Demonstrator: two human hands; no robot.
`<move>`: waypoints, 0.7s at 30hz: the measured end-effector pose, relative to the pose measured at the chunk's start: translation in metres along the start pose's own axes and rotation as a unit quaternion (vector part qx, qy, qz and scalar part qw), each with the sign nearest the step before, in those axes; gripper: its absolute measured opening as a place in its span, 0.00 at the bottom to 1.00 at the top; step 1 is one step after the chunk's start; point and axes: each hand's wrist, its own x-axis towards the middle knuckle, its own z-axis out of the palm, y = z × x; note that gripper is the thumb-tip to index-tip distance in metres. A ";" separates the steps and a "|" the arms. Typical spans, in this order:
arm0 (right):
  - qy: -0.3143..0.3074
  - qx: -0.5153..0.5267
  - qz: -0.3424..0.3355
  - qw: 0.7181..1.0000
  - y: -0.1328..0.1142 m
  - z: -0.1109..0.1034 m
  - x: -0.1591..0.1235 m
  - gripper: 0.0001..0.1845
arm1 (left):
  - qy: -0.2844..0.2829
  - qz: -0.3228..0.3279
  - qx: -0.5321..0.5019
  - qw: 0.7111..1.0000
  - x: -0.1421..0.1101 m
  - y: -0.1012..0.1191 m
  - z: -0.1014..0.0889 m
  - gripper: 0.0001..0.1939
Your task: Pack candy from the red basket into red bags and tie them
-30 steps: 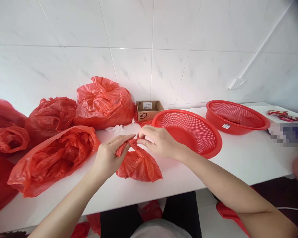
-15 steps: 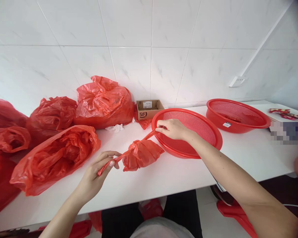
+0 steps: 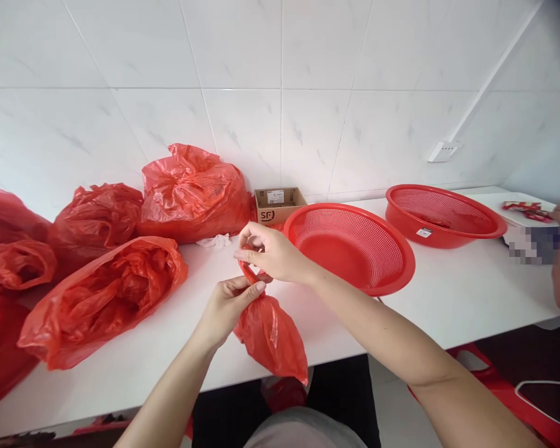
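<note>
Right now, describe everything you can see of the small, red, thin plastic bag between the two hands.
The small red plastic bag looks thin, glossy and slightly see-through, with creases running down its rounded body. Its top is gathered into a narrow, twisted strand. The left hand pinches its neck, and the right hand holds the strand above. The body slants down to a pointed corner that overlaps the near edge of the white table in view. Its contents cannot be made out.

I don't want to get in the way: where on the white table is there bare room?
The widest patch of white table lies between the labelled red basket and the front edge. A smaller one separates the open red bag from the left hand. The left end is crowded with more red bags.
</note>
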 end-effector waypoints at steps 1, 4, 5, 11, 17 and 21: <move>0.043 -0.008 -0.004 0.999 0.002 0.005 -0.004 0.08 | 0.014 0.006 -0.006 1.000 0.000 -0.001 0.000 0.15; 0.204 -0.047 -0.041 0.977 0.008 0.023 -0.030 0.20 | 0.076 0.045 -0.028 0.996 0.001 -0.005 -0.005 0.19; 0.243 -0.060 -0.041 0.967 0.011 0.030 -0.041 0.27 | 0.099 0.059 -0.034 0.993 0.001 -0.006 -0.005 0.20; 0.059 -0.085 0.104 0.989 0.038 0.056 -0.078 0.18 | 0.156 0.111 0.000 0.982 -0.004 -0.013 0.002 0.17; -0.011 -0.232 -0.010 0.973 0.059 0.038 -0.074 0.15 | 0.233 0.177 -0.011 0.956 -0.010 -0.018 -0.004 0.18; 0.009 -0.209 -0.014 0.978 0.063 0.035 -0.077 0.03 | 0.239 0.186 0.004 0.953 -0.007 -0.026 0.000 0.17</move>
